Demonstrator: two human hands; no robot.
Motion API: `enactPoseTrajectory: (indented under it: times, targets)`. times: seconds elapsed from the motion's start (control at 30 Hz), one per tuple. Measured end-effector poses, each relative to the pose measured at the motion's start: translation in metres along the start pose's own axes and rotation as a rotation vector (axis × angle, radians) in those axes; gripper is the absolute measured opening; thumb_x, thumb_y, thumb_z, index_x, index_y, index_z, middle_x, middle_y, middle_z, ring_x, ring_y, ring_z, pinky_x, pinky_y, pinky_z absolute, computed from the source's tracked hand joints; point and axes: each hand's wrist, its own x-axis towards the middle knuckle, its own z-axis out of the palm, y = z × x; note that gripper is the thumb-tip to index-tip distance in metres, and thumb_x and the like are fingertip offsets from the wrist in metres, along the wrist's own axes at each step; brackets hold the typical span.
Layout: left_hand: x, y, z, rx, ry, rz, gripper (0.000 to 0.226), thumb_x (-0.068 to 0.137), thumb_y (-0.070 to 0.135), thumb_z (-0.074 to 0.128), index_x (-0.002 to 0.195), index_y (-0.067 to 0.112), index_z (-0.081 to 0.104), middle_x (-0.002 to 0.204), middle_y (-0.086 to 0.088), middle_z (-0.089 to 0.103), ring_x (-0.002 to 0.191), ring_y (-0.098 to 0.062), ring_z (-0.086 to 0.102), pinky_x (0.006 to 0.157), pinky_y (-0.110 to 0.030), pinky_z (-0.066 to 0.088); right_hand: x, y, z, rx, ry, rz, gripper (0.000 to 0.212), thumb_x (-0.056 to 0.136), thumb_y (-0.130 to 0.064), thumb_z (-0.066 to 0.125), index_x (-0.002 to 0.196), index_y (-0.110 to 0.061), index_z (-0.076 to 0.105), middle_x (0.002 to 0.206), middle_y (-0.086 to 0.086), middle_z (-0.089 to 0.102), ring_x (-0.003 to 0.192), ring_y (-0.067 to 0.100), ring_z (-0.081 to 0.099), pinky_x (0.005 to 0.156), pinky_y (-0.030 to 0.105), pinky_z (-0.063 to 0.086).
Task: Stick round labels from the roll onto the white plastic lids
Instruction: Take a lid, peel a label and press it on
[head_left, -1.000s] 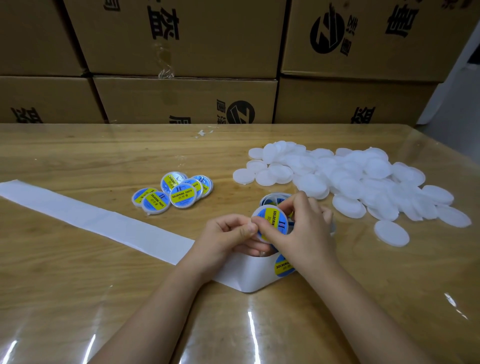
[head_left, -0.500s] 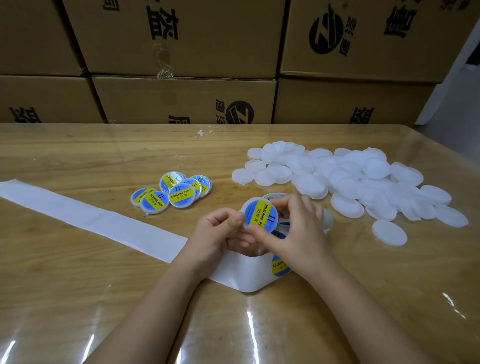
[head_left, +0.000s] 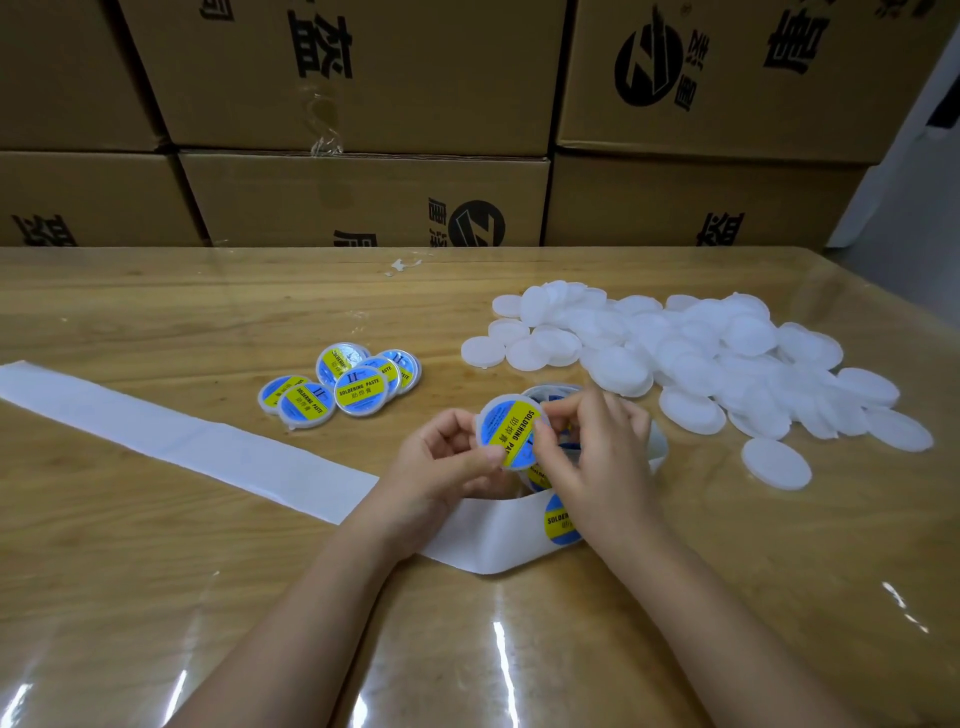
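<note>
— One labelled lid (head_left: 506, 434) in hand, centre frame. The left hand (head_left: 441, 460) pinches its lower edge and the right hand (head_left: 597, 452) pinches its right side, thumb on the sticker. We read that as rubbing the label down.
— Agreed. It's held right over the label roll (head_left: 548, 389), so the next sticker is close. Finished ones?
— Six by our count, in the labelled cluster (head_left: 345, 387) left of centre, apart from the blanks.
— Blank white lids (head_left: 701, 364)?
— Dozens, upper right, overlapping. We can't give a figure.
— Stickers left?
— Two show under the right hand, including one unpeeled sticker (head_left: 561, 522); the rest are hidden. One spent backing strip (head_left: 156, 431) trails left across the table (head_left: 208, 597).
</note>
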Motion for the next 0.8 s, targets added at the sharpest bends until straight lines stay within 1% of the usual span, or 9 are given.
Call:
enactPoseTrajectory:
  times: [0.1,0.17,0.23,0.33,0.4,0.47,0.57,0.67,0.8]
  targets:
    - [0.0006,-0.0045,0.0005,0.082,0.015,0.012,0.017,0.071,0.005,0.067,0.080,0.009,0.054,0.073,-0.004,0.068,0.061,-0.011,0.063,0.057,-0.022,0.052,-0.0003,0.0008,0.0002,-0.067,0.025,-0.021,0.024,0.085,-0.028,0.048,0.077,-0.008,0.060,0.072,-0.005,0.058,0.077,-0.001,0.025,0.080,0.040,0.040]
    - [0.0016,-0.0052,-0.0012,0.095,0.029,0.021,0.010,0.073,0.009,0.068,0.078,0.011,0.060,0.076,-0.006,0.069,0.066,-0.013,0.064,0.061,-0.024,0.053,0.0009,-0.0008,-0.0003,-0.072,0.032,-0.034,0.021,0.083,-0.030,0.055,0.079,-0.010,0.061,0.071,-0.005,0.059,0.077,0.004,0.036,0.082,0.035,0.033]
    - [0.0021,-0.0047,-0.0031,0.114,0.022,0.016,0.002,0.076,0.014,0.068,0.078,0.013,0.069,0.081,-0.011,0.069,0.071,-0.019,0.065,0.066,-0.028,0.055,0.0013,-0.0029,-0.0004,-0.097,0.014,-0.055,0.027,0.079,-0.036,0.060,0.090,-0.012,0.065,0.071,-0.007,0.059,0.078,0.008,0.047,0.084,0.031,0.029]
    - [0.0016,-0.0042,-0.0040,0.126,-0.003,0.000,0.011,0.081,0.021,0.066,0.079,0.013,0.073,0.078,-0.012,0.069,0.068,-0.018,0.066,0.068,-0.027,0.054,0.0013,-0.0046,-0.0014,-0.121,-0.033,-0.080,0.046,0.075,-0.048,0.059,0.108,-0.017,0.065,0.074,-0.014,0.056,0.084,0.008,0.047,0.087,0.027,0.023]
    - [0.0011,-0.0030,-0.0036,0.124,-0.009,0.001,0.017,0.080,0.029,0.068,0.075,0.013,0.073,0.071,-0.011,0.067,0.066,-0.018,0.066,0.067,-0.027,0.054,0.0006,-0.0053,-0.0018,-0.134,-0.082,-0.093,0.053,0.073,-0.052,0.061,0.114,-0.019,0.065,0.086,-0.015,0.062,0.090,0.011,0.050,0.089,0.028,0.023]
    - [0.0007,-0.0017,-0.0029,0.136,-0.008,0.002,0.023,0.078,0.036,0.067,0.074,0.014,0.072,0.068,-0.009,0.066,0.064,-0.017,0.065,0.067,-0.028,0.054,0.0005,-0.0068,-0.0021,-0.130,-0.109,-0.100,0.054,0.076,-0.054,0.053,0.116,-0.020,0.064,0.096,-0.012,0.066,0.093,0.016,0.052,0.090,0.029,0.023]
    - [0.0004,-0.0014,-0.0029,0.148,-0.002,0.003,0.024,0.077,0.038,0.067,0.078,0.015,0.074,0.066,-0.007,0.066,0.062,-0.015,0.065,0.064,-0.024,0.053,0.0007,-0.0078,-0.0026,-0.085,-0.107,-0.090,0.047,0.081,-0.047,0.050,0.115,-0.018,0.065,0.094,-0.009,0.066,0.094,0.018,0.052,0.091,0.027,0.023]
    - [0.0002,-0.0012,-0.0026,0.155,-0.006,0.010,0.022,0.077,0.038,0.067,0.079,0.016,0.074,0.066,-0.005,0.065,0.061,-0.013,0.064,0.061,-0.020,0.051,0.0007,-0.0077,-0.0026,-0.052,-0.078,-0.083,0.038,0.084,-0.038,0.053,0.113,-0.017,0.066,0.089,-0.014,0.062,0.094,0.013,0.048,0.089,0.025,0.022]
    - [0.0014,-0.0024,-0.0025,0.169,-0.001,0.013,0.018,0.076,0.035,0.068,0.074,0.018,0.072,0.067,-0.001,0.064,0.059,-0.009,0.059,0.060,-0.019,0.050,0.0002,-0.0081,-0.0003,-0.021,0.011,-0.080,0.036,0.087,-0.035,0.043,0.101,-0.015,0.069,0.068,-0.019,0.043,0.090,-0.012,0.035,0.084,0.029,0.027]
